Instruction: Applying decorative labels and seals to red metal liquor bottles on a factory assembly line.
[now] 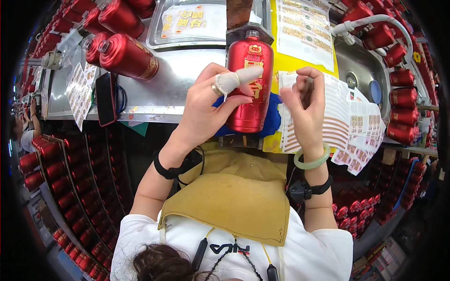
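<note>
A red bottle (248, 117) with gold lettering lies neck away from me on a blue cloth (275, 114), its neck end against a dark metal holder (266, 37). Across its front reaches my left hand (206, 103). The index finger, wrapped in a white cover, is stretched over the lettering; the thumb lies lower on the bottle, apart from it. My other left fingers are partly hidden. To the right of the bottle, my right hand (309, 100) hovers over white decal sheets (335, 112), fingers loosely bent and apart, with nothing visible in them.
More red bottles (129, 58) lie at the left by a dark phone (106, 99) on the metal bench edge. A metal tray (157, 35) holds a decal sheet. Under more sheets is a yellow board (276, 61). A sink (349, 58) with a white tap (370, 19) stands right. Bottle racks (70, 182) flank me.
</note>
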